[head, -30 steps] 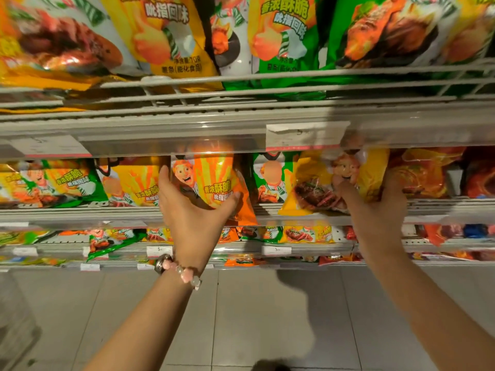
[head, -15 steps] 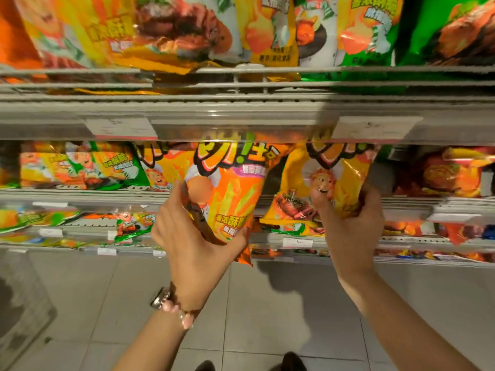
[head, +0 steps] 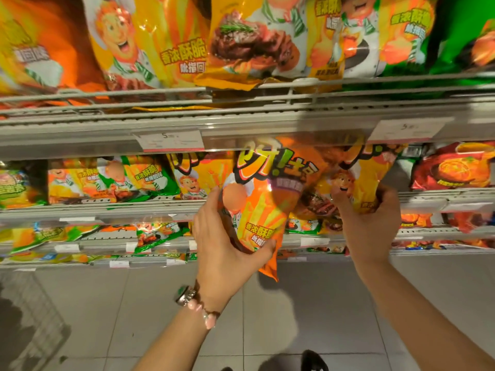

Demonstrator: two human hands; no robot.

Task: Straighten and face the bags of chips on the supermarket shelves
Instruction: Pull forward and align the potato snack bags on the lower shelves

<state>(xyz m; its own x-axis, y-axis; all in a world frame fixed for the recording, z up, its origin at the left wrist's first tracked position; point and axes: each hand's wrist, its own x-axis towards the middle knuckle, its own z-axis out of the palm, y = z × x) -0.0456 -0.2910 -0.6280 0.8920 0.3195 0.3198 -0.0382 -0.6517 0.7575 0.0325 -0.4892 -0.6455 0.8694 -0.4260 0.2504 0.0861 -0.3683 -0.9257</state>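
The orange chip bag (head: 263, 210) and yellow chip bag (head: 367, 183) are glossy, crinkled plastic film. The shelf rails (head: 160, 103) look like matt pale-painted metal wire. The floor (head: 294, 303) is smooth grey tile.

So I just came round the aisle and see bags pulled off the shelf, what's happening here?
A person is tidying the chip display. Their left hand grips an orange bag of chips pulled out in front of the middle shelf, its lower end hanging below the shelf edge. Their right hand holds a yellow bag right beside it. Neither bag is set back in its row yet.
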